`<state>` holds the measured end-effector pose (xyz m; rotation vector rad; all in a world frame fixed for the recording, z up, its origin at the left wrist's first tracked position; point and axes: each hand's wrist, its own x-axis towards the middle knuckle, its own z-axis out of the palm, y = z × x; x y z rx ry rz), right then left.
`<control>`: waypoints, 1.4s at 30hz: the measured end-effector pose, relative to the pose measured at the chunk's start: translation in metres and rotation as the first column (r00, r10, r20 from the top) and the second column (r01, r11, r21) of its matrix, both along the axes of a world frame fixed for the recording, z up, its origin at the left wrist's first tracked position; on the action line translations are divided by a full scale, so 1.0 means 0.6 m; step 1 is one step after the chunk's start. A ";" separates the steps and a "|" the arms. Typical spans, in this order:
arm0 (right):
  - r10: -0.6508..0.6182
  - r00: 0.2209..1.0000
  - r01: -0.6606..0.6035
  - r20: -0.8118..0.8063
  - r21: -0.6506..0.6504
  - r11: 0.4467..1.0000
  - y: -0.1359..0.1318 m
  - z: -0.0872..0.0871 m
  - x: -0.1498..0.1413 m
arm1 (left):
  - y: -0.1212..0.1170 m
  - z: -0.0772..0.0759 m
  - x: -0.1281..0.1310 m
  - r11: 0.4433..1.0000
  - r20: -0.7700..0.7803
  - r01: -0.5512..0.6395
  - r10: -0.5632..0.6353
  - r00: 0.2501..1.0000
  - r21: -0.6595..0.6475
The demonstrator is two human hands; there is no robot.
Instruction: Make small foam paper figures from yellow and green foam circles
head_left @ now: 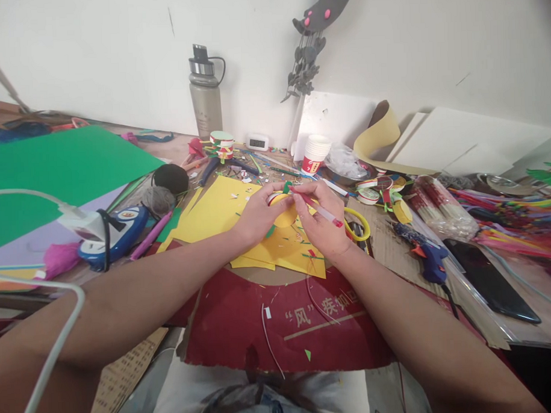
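My left hand [259, 214] is closed on a small craft piece with a round yellow face [286, 218] and a bit of green at its top. My right hand [325, 226] is closed round a pen [321, 212] with a clear barrel and red ends, its tip pointing at the piece's upper edge. The fingers hide part of the piece, so I cannot tell if the pen touches it. Beneath both hands lie yellow paper sheets [212, 213] strewn with small green and red scraps. Right of my right hand is a yellow ring-shaped handle [365, 226].
A red cardboard sheet [244, 334] spans my lap. Behind my hands stand paper cups [316, 151] and a water bottle [205, 100]. To the right lie a blue glue gun [431, 261] and a phone [490, 280]; a blue power strip [118, 236] with cables is left.
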<state>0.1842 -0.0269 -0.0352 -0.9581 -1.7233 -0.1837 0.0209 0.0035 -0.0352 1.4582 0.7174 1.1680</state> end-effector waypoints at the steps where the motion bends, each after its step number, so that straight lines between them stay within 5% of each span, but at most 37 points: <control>1: -0.001 1.000 0.001 0.001 -0.011 1.000 0.000 0.000 0.000 | 0.000 0.000 0.000 1.000 0.001 -0.001 0.001 1.000 -0.002; 42: 0.004 1.000 -0.006 -0.023 -0.065 0.998 0.000 -0.002 0.000 | 0.002 -0.004 0.000 0.999 -0.025 0.011 -0.010 1.000 0.034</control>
